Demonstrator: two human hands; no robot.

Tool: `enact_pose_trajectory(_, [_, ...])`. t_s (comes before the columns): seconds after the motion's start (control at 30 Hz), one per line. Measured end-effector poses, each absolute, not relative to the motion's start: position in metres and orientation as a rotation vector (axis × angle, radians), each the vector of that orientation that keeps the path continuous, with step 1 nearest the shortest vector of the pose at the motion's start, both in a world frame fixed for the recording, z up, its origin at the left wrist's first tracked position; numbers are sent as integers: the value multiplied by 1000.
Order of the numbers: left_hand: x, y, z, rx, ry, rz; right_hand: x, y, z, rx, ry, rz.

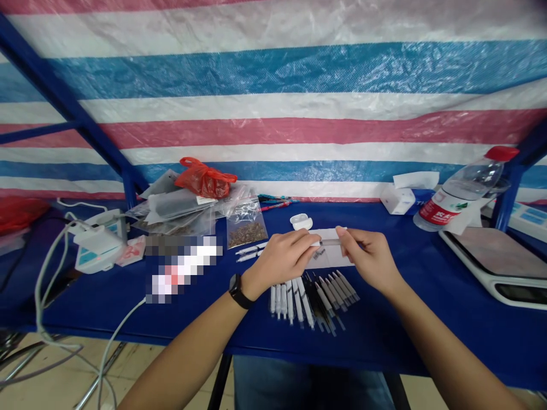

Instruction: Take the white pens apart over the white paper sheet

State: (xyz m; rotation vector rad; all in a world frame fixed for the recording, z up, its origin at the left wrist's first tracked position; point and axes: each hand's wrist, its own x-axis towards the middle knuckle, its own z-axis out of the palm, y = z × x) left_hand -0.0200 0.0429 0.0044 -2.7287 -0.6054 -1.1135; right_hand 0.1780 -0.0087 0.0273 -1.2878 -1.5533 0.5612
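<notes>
My left hand and my right hand are both closed on the two ends of a thin clear tube, held level just above a white sheet of paper on the blue table. A black watch is on my left wrist. Below my hands lies a row of several white and dark pen-like tubes. Two more white tubes lie to the left of my left hand.
A clear bag of brown bits, a red plastic bag and grey packets sit at the back left. A white earbud case, tissue box, water bottle and scale stand right. White cables hang left.
</notes>
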Motion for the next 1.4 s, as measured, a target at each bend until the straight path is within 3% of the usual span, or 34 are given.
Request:
enact_pose_trajectory(0.57, [-20, 51, 1, -2545, -520, -1006, 165, -2, 14, -1267, -1265, 1005])
enact_pose_trajectory(0.93, [-24, 53, 4, -2475, -593, -1113, 162, -4, 16, -1198, -1335, 777])
enact_pose_trajectory(1.4, [-14, 44, -7, -2515, -587, -1068, 170, -2, 15, -1264, -1280, 958])
